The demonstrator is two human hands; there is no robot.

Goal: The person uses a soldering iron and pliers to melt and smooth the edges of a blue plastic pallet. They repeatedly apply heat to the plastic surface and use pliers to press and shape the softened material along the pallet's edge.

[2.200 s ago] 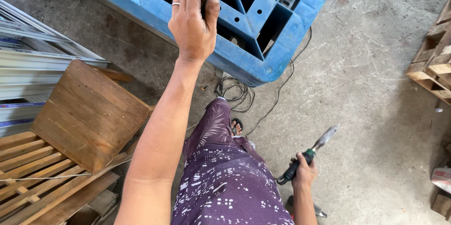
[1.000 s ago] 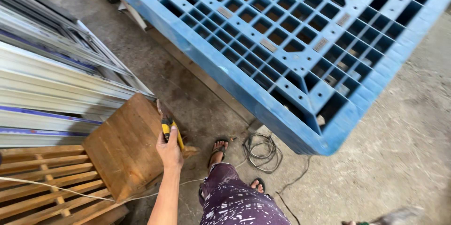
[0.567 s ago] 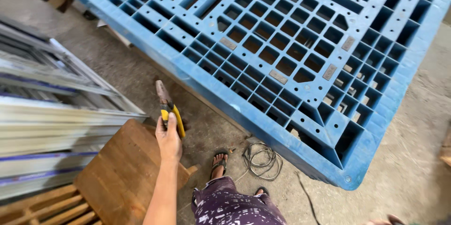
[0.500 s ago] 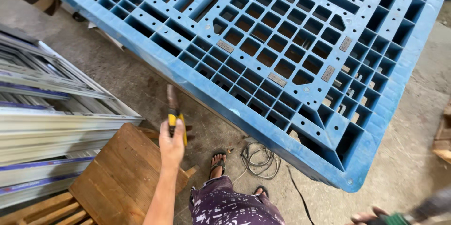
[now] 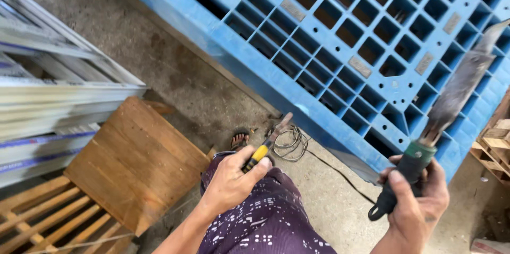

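Observation:
My left hand (image 5: 231, 184) grips yellow-and-black handled pliers (image 5: 267, 144) over my purple patterned lap (image 5: 265, 221), jaws pointing up and right. At the lower right, my right hand (image 5: 417, 209) holds a tool with a dark green handle (image 5: 404, 178) and a long, worn grey blade (image 5: 459, 88) that slants up toward the right edge. Beyond both hands lies a large blue plastic pallet (image 5: 340, 47) on the concrete floor. The blade crosses in front of the pallet's right part.
A wooden board (image 5: 135, 161) rests on a slatted wooden pallet (image 5: 37, 219) at the lower left. Stacked metal profiles (image 5: 48, 89) lie along the left. A coil of wire (image 5: 291, 142) and my sandalled foot (image 5: 240, 140) are on the floor. Wooden pallets (image 5: 496, 140) stand at the right.
My left hand has drawn back from the outstretched reach to my lap with the pliers. My right hand has risen into view with the bladed tool.

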